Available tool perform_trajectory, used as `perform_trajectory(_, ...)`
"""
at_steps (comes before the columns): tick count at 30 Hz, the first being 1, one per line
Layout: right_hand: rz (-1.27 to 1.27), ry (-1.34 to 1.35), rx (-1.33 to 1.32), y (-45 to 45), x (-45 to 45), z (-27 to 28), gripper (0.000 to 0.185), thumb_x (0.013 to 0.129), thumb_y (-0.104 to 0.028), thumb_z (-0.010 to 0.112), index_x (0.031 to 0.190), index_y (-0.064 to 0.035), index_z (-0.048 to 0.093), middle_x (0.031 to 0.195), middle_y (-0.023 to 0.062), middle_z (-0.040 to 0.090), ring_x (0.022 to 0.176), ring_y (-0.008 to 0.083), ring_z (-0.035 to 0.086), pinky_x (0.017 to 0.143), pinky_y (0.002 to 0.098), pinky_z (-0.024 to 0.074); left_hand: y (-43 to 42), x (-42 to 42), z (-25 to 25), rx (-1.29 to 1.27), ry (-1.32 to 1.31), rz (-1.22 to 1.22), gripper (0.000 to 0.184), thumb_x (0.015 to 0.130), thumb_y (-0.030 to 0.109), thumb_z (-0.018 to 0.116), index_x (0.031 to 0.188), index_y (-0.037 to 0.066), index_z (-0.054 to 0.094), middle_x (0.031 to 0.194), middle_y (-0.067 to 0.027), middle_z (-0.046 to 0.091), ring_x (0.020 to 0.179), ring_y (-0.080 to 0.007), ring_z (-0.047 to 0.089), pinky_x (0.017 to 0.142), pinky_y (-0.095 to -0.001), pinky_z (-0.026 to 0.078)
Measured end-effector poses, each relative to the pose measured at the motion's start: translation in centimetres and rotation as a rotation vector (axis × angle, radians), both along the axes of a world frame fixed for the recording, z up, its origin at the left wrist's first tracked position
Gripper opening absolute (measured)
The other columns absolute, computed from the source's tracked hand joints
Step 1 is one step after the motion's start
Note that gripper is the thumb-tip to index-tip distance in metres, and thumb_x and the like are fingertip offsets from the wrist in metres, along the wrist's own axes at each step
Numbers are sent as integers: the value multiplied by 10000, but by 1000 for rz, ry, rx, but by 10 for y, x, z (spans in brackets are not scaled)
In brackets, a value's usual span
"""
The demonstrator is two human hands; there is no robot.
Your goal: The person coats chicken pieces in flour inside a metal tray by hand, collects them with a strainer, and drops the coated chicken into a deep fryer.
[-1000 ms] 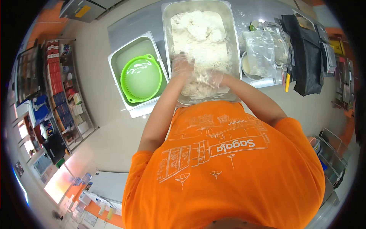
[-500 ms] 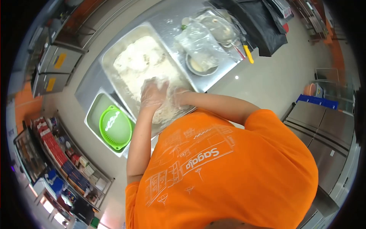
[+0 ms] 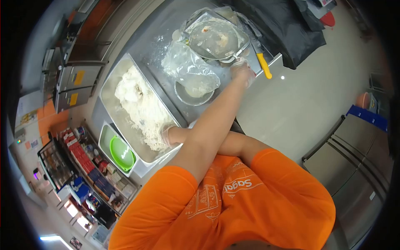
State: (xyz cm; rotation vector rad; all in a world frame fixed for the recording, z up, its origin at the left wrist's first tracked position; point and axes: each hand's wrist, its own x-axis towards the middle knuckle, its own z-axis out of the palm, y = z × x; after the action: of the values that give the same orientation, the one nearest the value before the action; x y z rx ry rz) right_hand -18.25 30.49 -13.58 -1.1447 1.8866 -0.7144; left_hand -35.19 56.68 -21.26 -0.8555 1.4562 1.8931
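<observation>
A metal tray (image 3: 109, 91) holds a long mass of pale, floury dough (image 3: 139, 104). My arms are crossed. My gloved right hand (image 3: 167, 135) is at the tray's near right corner against the dough, its fingers mostly hidden. My gloved left hand (image 3: 243, 71) reaches across to the right, closed round the handle of a round sieve (image 3: 218, 39) dusted with flour and bits. Just below the sieve lies a clear plastic bag (image 3: 187, 66), partly over a metal bowl (image 3: 193, 99).
A green strainer (image 3: 122, 153) sits in a smaller tray (image 3: 105, 135) at the left. A yellow-handled tool (image 3: 264, 66) lies by the table's right edge, near black plastic (image 3: 283, 33). Shelves (image 3: 89, 162) stand at lower left, steel cabinets (image 3: 354, 156) at right.
My left hand has left the dough and taken hold of the sieve's handle. My right hand remains at the dough. The view has turned and shifted toward the right part of the table.
</observation>
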Motion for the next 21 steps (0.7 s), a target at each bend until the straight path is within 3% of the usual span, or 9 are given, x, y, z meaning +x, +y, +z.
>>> perform_trajectory(2,18,14,-13,6,-2,9,236,786,-157,588,962,-62,712,1001,178,683,990,307,646,814,439,527,5,1,8,91,14,114,357,946,241,501,1174,-26,564,1166,-194,610,1077,-297,594,887,-419,475)
perform_trajectory(6,27,59,-11,-8,-3,-3,242,782,-162,597,969,-58,708,1012,182,682,1001,307,647,822,437,528,-6,-11,69,-524,189,25,326,974,235,405,1106,8,599,1025,-179,637,1019,-317,603,903,-399,459)
perform_trajectory(10,17,134,51,-37,-11,-24,249,778,-168,606,977,-54,705,1023,187,681,1012,308,648,830,436,529,-36,-4,126,-914,407,-363,368,950,248,400,952,-12,660,935,-222,650,980,-364,601,882,-461,437)
perform_trajectory(12,30,195,143,-44,-25,-18,253,777,-170,611,980,-52,703,1028,189,681,1017,308,648,834,435,530,-71,-2,104,-1119,718,-779,413,947,257,406,908,-74,650,957,-281,634,994,-411,582,870,-514,433)
perform_trajectory(13,40,219,203,-45,-31,-3,255,776,-171,613,982,-51,702,1031,190,681,1020,308,648,836,435,530,-92,3,116,-1092,761,-799,420,939,269,424,906,-88,642,964,-285,629,992,-417,582,866,-501,445)
perform_trajectory(14,55,254,282,-43,-33,15,376,763,-179,658,1114,-47,628,1113,214,642,1054,286,630,871,433,515,-104,10,142,-1051,822,-825,430,930,281,443,905,-103,634,972,-288,624,989,-424,581,861,-488,457)
perform_trajectory(15,74,289,361,-41,-36,32,536,751,-186,703,1245,-43,553,1194,239,603,1089,263,612,906,431,499,-115,18,166,-974,651,-584,368,911,243,465,900,-79,642,988,-274,634,994,-395,598,851,-459,469)
perform_trajectory(18,14,436,385,-37,-30,23,497,772,-166,654,1241,-35,553,1193,236,602,1105,272,602,912,436,494,-159,44,219,-768,392,-144,272,885,166,494,912,-64,636,1016,-276,645,1019,-390,623,860,-401,503)
perform_trajectory(21,72,501,221,-57,-35,14,489,776,-161,643,1241,-37,554,1193,236,600,1106,277,600,909,436,494,-261,84,289,-683,602,-339,367,920,247,498,972,-90,630,1055,-270,647,1012,-366,630,887,-371,493)
